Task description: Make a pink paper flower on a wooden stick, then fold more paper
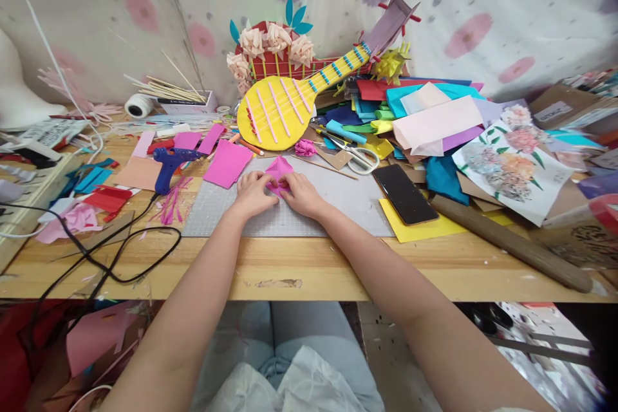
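Note:
A folded piece of pink paper lies on the grey cutting mat, creased to a point at its far end. My left hand grips its left edge, and my right hand pinches it from the right. The fingers of both hands partly hide the near side of the paper. Just beyond and to the right sits a crumpled pink paper flower. To the left of my hands is a stack of pink paper sheets, overlapping the mat's edge.
A blue glue gun with a black cord lies at left. Behind the mat stands a yellow paper lute. Scissors, a black phone, a wooden rod and piled coloured paper lie at right.

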`<state>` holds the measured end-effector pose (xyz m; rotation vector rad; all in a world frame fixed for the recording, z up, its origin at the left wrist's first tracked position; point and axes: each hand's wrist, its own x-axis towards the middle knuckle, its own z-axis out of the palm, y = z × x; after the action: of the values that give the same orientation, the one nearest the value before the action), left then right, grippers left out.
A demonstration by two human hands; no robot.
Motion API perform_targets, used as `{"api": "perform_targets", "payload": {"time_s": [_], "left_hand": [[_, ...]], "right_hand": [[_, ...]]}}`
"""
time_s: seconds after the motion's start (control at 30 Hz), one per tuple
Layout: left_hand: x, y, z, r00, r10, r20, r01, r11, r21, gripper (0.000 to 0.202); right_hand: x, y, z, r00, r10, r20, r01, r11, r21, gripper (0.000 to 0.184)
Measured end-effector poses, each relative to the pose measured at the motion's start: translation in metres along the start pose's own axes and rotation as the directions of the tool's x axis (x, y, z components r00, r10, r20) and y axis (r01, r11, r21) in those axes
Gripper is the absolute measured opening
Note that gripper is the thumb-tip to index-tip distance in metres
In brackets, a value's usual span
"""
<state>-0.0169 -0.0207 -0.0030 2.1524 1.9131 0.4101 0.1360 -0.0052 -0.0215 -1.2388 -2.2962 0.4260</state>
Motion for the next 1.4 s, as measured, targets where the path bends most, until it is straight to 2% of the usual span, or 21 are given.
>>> {"api": "perform_targets", "payload": {"time_s": [0.33,0.8,1.07,1.2,1.4], "left_hand": [[0.0023,0.0016,0.0015,0.999,-0.041,-0.008,0.041,0.999,-0.009,0.032],[0.0044,-0.0013,0.0041,0.999,-0.037,-0.021,0.037,0.999,-0.027,0.034],[0.0024,-0.0061,0.0036,0.999,0.01,-0.039,-0.013,0.996,-0.087,0.026],[0.0003,-0.008,0.005,0.996,0.058,-0.068,-0.064,0.994,-0.085,0.028],[0.0008,-0.0031,0.005,0.999,0.004,-0.05,-0.007,0.997,-0.077,0.04]], "right_hand": [[0.0004,0.0009,0.0,1.0,-0.008,0.0,0.008,1.0,0.015,0.021],[0.0006,0.0032,0.0029,1.0,-0.017,-0.022,0.018,0.999,0.032,0.017],[0.0008,0.0045,0.0041,1.0,-0.013,-0.025,0.014,0.999,0.03,0.018],[0.0002,0.0053,0.0031,0.999,-0.019,-0.042,0.022,0.999,0.05,0.017],[0.0,0.0038,0.0013,1.0,-0.018,-0.023,0.019,0.999,0.041,0.019]]}}
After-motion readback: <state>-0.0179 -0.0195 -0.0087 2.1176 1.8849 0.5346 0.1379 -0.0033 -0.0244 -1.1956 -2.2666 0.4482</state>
